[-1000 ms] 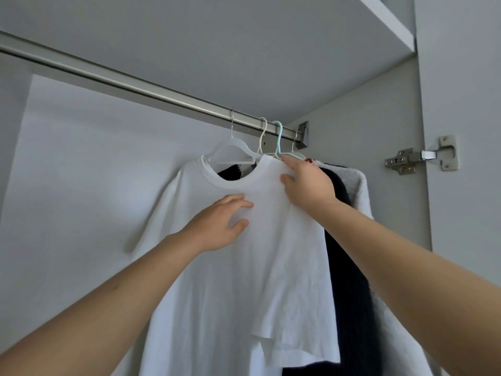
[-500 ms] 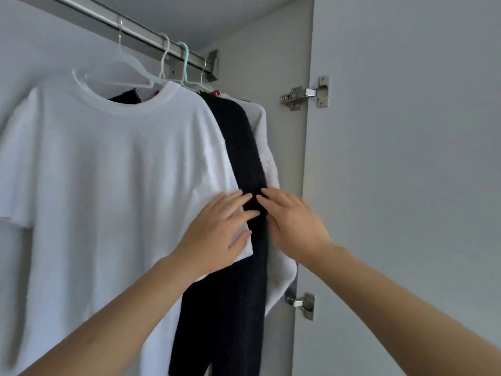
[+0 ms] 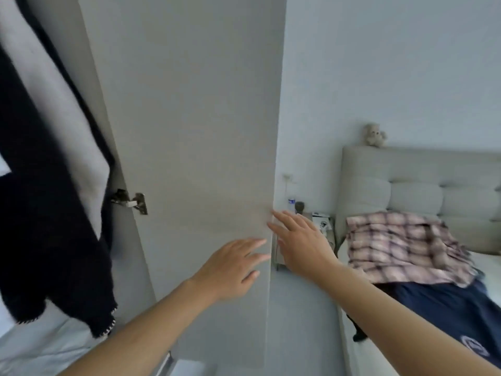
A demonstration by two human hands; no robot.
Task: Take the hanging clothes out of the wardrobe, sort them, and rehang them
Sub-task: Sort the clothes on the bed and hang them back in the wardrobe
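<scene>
A black knit garment [image 3: 51, 213] and a pale grey one [image 3: 54, 104] hang at the far left inside the wardrobe. The open wardrobe door [image 3: 189, 131] fills the middle. My left hand [image 3: 233, 267] is in front of the door's lower part, fingers straight, holding nothing. My right hand [image 3: 301, 240] is just past the door's free edge, fingers spread and empty. On the bed [image 3: 490, 270] at the right lie a pink plaid shirt [image 3: 401, 245] and a navy garment [image 3: 444, 313].
A door hinge [image 3: 130, 202] sits between the hanging clothes and the door. A bedside table [image 3: 320, 223] with a bottle and small items stands beyond the door edge. A padded headboard [image 3: 423, 185] carries a small teddy bear [image 3: 375, 134].
The view has swung right from the hanging white T-shirt to the door and the bed. Both hands have left the clothes and moved right, empty.
</scene>
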